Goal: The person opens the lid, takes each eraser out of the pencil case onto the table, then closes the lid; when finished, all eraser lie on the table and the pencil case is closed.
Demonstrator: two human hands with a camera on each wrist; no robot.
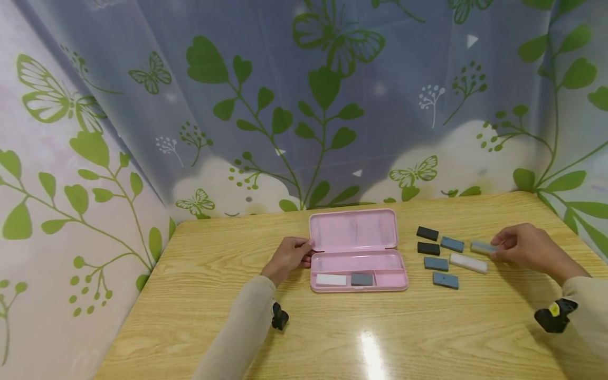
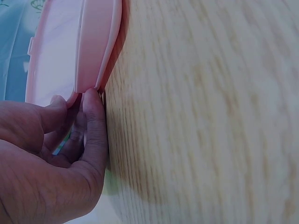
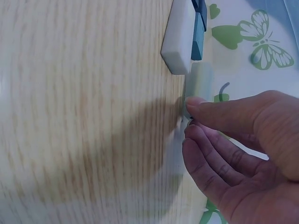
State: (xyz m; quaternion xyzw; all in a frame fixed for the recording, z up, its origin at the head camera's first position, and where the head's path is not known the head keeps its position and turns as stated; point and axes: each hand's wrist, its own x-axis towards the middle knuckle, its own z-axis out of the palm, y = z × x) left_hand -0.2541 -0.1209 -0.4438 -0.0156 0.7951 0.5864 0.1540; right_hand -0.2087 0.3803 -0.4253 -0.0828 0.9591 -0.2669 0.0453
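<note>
A pink pencil case lies open on the table, its lid tilted back. A white eraser and a grey eraser lie in its front compartments. At the case's left side near the hinge, my left hand pinches the edge; in the left wrist view the thumb touches the lid. Over on the right, my right hand pinches the near end of a pale, translucent-looking eraser between thumb and fingers. Beside that one lies a long white eraser.
Two black erasers and several blue-grey erasers lie loosely grouped between the case and my right hand. A patterned curtain hangs behind the wooden table and along its sides.
</note>
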